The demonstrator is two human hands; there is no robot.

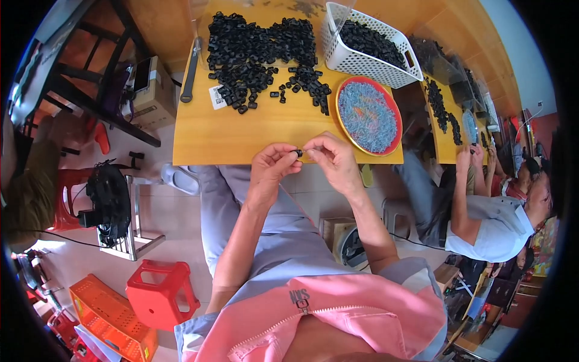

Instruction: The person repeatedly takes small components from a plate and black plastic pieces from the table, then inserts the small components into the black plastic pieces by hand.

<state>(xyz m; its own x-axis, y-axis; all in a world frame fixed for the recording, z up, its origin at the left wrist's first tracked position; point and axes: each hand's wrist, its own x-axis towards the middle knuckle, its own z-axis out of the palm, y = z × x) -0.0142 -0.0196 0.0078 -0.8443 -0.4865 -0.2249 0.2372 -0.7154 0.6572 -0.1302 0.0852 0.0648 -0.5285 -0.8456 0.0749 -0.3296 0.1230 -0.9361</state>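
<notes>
My left hand (270, 166) and my right hand (332, 158) meet at the near edge of the wooden table (241, 133). Between their fingertips sits a small black ring-shaped part (298, 153); the left fingers pinch it and the right fingers touch it from the other side. A large heap of the same black parts (259, 51) lies further back on the table. To the right stands a round red-rimmed tray (369, 114) filled with tiny blue pieces.
A white perforated basket (368, 45) holding black parts stands at the back right. Another person (488, 211) works at a neighbouring table on the right. On the floor at left are a black fan (108, 202), a red stool (161, 292) and an orange crate (111, 323).
</notes>
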